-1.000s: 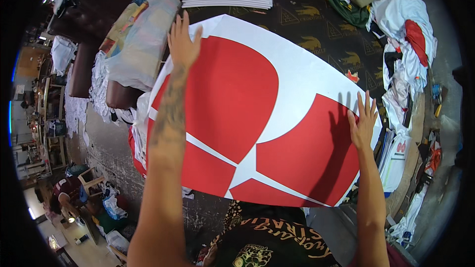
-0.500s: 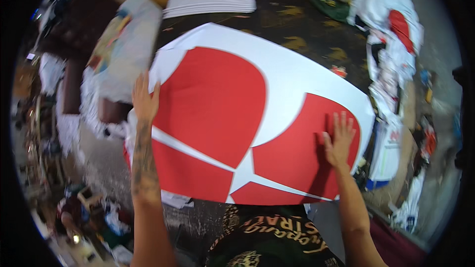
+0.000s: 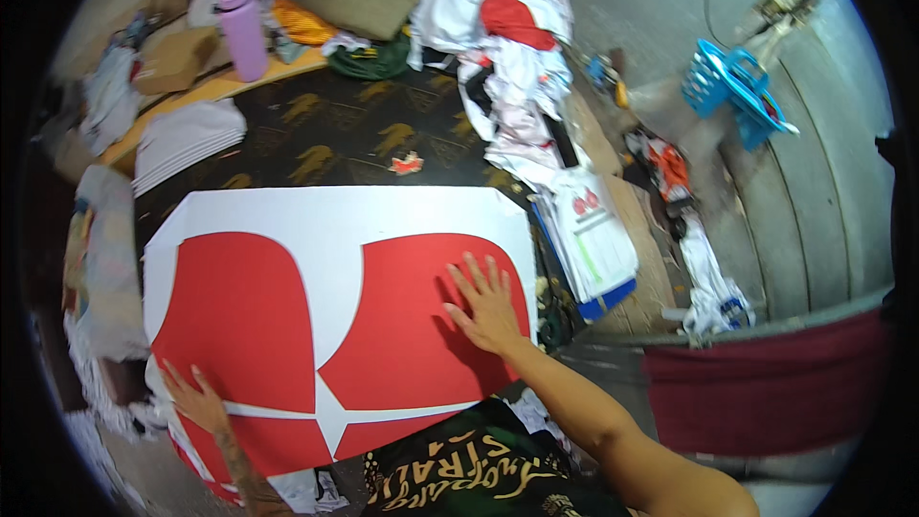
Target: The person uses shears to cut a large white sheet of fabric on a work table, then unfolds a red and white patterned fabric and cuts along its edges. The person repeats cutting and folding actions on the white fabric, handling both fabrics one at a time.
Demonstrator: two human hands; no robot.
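A white sheet point(image 3: 335, 212) printed with large red curved panels point(image 3: 244, 311) lies over the near part of the dark table. Whether it is cloth or paper I cannot tell. My left hand point(image 3: 196, 400) rests on its left side, fingers spread across the lower edge of the left red panel. On the right red panel my right hand point(image 3: 486, 308) lies flat, its fingers apart and pointing away from me. Neither hand grips anything. The sheet's near edge reaches my dark printed shirt point(image 3: 459, 469), and its left end hangs down past the table.
Stacked pale folded pieces point(image 3: 191, 139) sit at the far left, near a purple bottle point(image 3: 243, 33). White clothing point(image 3: 522, 86) heaps along the far right. White papers point(image 3: 586, 239) lie beside the sheet. A blue plastic basket point(image 3: 735, 86) stands farther right; maroon cloth point(image 3: 766, 383) hangs nearer.
My view has turned to the right, so the sheet appears lower and farther left. Both hands remain spread on it; the left now sits nearer the sheet's lower left part.
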